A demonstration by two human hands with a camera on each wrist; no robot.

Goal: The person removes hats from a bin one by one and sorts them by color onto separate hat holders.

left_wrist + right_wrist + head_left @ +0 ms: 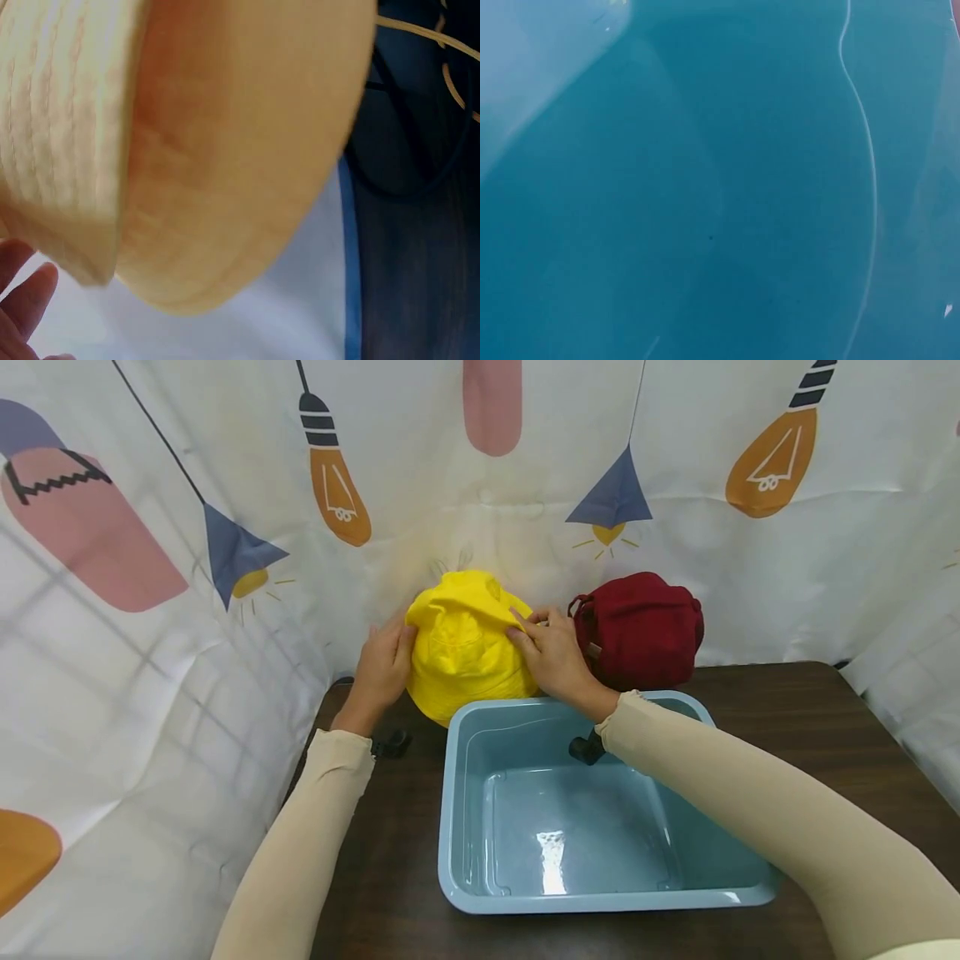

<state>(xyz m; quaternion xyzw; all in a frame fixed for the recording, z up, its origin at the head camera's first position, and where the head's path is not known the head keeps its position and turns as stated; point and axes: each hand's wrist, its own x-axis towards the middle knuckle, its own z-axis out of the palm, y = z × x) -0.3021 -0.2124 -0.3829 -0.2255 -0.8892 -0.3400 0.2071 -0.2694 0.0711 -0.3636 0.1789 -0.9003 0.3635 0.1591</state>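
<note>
A yellow bucket hat (468, 647) is at the back of the table, behind the near-left part of a blue basin's rim. My left hand (381, 668) grips its left side, thumb in front and fingers mostly hidden behind. On the right, my right hand (553, 652) pinches the folded brim between thumb and fingers. In the left wrist view, the hat's stitched brim (60, 135) fills the left, with fingertips (34, 296) below it. Only the basin's blue wall (780, 187) shows in the right wrist view, without the hand.
The blue basin (447, 827) stands on the dark wooden table (810, 735), under my right forearm. A dark red cloth item (645, 627) with a loop sits against the patterned curtain (480, 527). Cords (420, 30) lie at the right of the left wrist view.
</note>
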